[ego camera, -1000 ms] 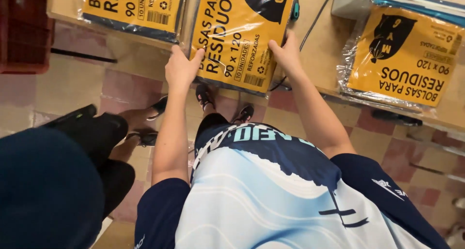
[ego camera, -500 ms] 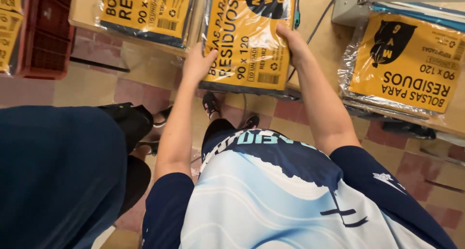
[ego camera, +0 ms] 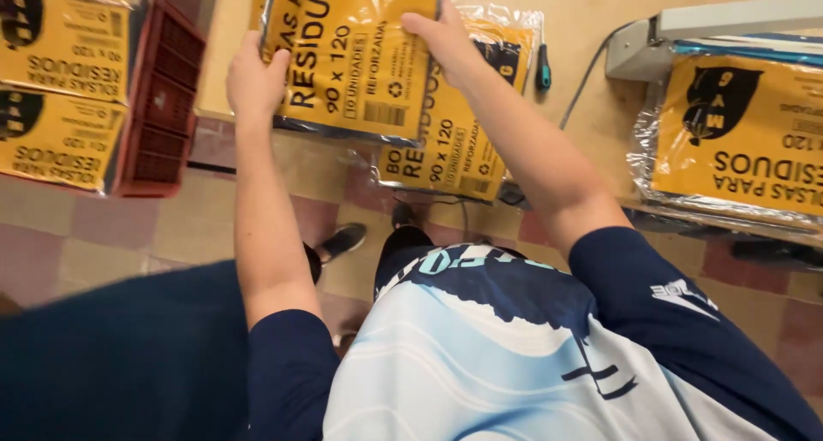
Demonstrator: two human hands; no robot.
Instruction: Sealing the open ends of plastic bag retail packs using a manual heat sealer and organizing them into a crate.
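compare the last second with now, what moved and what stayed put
Both hands have lifted the yellow packet off the stack and carried it toward the red crate on the person's left; a second yellow packet now shows beneath it on the table. The left hand and right hand keep their grip on its side edges. The packets by the sealer stayed put.

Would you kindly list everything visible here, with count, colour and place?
held packet: one, yellow, lifted over the table edge
second packet: one, yellow, lying on the table beneath it
packet stack: one pile, yellow, right
crate: one, red, left, holding two yellow packets
screwdriver: one, dark handle, on the table
sealing machine: one, grey, top right
table: one, tan
left hand: grips packet's left edge
right hand: grips packet's right edge
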